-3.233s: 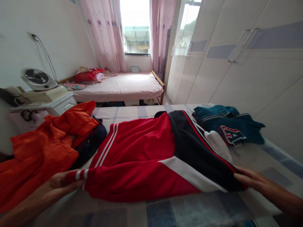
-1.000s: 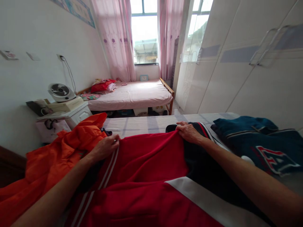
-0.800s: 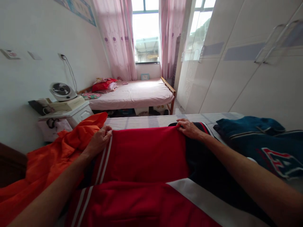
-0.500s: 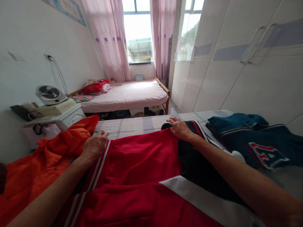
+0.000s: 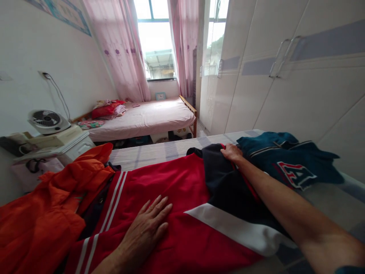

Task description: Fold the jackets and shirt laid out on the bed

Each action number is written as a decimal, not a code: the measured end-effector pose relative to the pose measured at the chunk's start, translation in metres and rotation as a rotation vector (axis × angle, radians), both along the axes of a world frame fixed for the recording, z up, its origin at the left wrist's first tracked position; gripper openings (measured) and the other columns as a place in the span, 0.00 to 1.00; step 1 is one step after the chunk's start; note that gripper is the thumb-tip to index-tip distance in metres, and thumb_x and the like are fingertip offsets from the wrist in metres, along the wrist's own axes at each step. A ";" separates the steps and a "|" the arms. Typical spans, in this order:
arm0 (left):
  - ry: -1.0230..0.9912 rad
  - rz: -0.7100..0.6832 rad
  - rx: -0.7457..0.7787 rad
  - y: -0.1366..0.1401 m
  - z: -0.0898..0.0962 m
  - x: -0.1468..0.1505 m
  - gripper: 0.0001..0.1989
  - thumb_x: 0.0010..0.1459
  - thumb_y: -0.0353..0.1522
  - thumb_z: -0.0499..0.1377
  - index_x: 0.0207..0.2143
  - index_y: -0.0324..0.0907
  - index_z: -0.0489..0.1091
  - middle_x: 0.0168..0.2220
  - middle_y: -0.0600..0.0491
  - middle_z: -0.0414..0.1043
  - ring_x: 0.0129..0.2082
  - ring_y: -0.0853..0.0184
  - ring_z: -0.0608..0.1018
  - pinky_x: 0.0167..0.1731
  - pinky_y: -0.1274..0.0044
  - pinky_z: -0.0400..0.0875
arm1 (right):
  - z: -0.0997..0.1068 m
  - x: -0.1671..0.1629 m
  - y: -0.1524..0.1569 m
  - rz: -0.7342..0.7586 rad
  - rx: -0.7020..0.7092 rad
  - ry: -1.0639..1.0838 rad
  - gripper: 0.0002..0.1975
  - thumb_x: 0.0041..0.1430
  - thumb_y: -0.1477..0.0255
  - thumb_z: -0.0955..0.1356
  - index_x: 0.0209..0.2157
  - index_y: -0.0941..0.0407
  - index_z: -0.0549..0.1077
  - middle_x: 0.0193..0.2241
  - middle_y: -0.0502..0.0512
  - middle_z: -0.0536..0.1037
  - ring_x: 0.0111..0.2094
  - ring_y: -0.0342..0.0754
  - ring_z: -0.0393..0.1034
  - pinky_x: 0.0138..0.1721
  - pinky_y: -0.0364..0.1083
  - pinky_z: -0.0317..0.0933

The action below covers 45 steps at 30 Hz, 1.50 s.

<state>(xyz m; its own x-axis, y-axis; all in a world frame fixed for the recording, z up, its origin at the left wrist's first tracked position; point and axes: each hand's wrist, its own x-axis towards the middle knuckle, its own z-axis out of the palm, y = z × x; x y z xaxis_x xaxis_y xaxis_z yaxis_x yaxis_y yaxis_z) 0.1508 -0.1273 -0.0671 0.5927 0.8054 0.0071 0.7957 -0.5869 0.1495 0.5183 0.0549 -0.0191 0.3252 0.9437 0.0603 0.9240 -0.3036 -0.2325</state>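
The bed [image 5: 173,147] in front of me, in a checked sheet, carries everything. Across its middle lies the red-and-black top [image 5: 179,182], spread out beneath my fingers. To its left, the orange garment [image 5: 54,205] is heaped; on the far right lies the smaller teal garment [image 5: 288,158], near my right wrist. My left fingers [image 5: 157,209] are spread, palm down on the red cloth, between the white stripes [image 5: 114,201] at its left end and the white band [image 5: 230,226]. My right fingers [image 5: 228,150] are closed on the black part's far edge, pinching its red trim.
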 end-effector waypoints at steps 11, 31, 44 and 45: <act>-0.483 0.219 -0.094 0.010 0.008 0.003 0.22 0.64 0.40 0.44 0.54 0.46 0.66 0.60 0.50 0.62 0.59 0.63 0.65 0.59 0.68 0.60 | 0.064 -0.073 -0.087 0.493 0.427 -0.056 0.15 0.63 0.67 0.58 0.50 0.52 0.64 0.51 0.55 0.71 0.48 0.50 0.67 0.46 0.44 0.58; -0.413 0.191 -0.115 0.023 0.020 0.015 0.19 0.58 0.37 0.53 0.50 0.43 0.71 0.58 0.46 0.65 0.57 0.58 0.67 0.56 0.68 0.64 | 0.018 0.011 -0.032 0.151 0.265 -0.078 0.13 0.61 0.69 0.59 0.42 0.55 0.71 0.41 0.59 0.77 0.44 0.52 0.70 0.40 0.47 0.59; -0.621 -0.026 -0.237 -0.009 0.057 0.066 0.14 0.58 0.30 0.54 0.46 0.46 0.72 0.53 0.50 0.69 0.53 0.63 0.71 0.53 0.73 0.65 | 0.011 0.001 -0.038 0.498 0.259 -0.181 0.14 0.54 0.80 0.63 0.39 0.55 0.76 0.49 0.57 0.74 0.52 0.53 0.63 0.51 0.50 0.53; -0.650 -0.035 -0.273 -0.010 0.057 0.068 0.14 0.58 0.31 0.54 0.45 0.46 0.72 0.53 0.50 0.70 0.53 0.63 0.71 0.53 0.73 0.65 | 0.018 -0.004 -0.041 0.484 0.293 -0.182 0.13 0.57 0.78 0.62 0.39 0.57 0.75 0.46 0.59 0.75 0.50 0.53 0.64 0.50 0.50 0.54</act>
